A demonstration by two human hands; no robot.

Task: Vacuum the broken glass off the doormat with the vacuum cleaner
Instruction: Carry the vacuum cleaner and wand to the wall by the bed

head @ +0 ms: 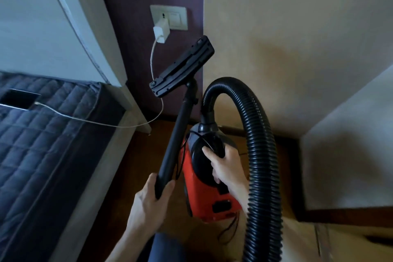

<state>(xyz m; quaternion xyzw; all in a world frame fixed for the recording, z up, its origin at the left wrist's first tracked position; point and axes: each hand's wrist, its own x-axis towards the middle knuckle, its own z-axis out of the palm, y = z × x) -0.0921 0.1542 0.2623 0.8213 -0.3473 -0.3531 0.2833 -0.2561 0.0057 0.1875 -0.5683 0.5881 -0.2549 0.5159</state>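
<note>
The vacuum cleaner (204, 178) is in the mid of the pic, near a room corner, over the wood floor (136, 166). Its biggest part is a fat black ribbed hose (261, 155) that loops up from the front of the body & comes back down on the right. The body is bright red w/ a round black top & handle. A long black tube (176, 144) slants up to the flat black floor head (181, 66), which is up in the air w/ its underside facing the cam. The right hand (227, 166) is curled round the handle on top of the body. The left hand (148, 200) is wrapped round the low end of the tube. Behind is a tan wall (297, 27) & a dark purple strip of wall. On the left is a bed (42, 134) w/ a dark blue quilted cover. A white charger (161, 32) sits in a wall socket (169, 17), & its white cable (85, 120) runs down to a dark flat thing (19, 99) on the bed. Can't tell if the body touches the floor. The hose's low end is cut off at the bottom edge. A thin dark cord (229, 229) hangs under the body, hard to make out.
</note>
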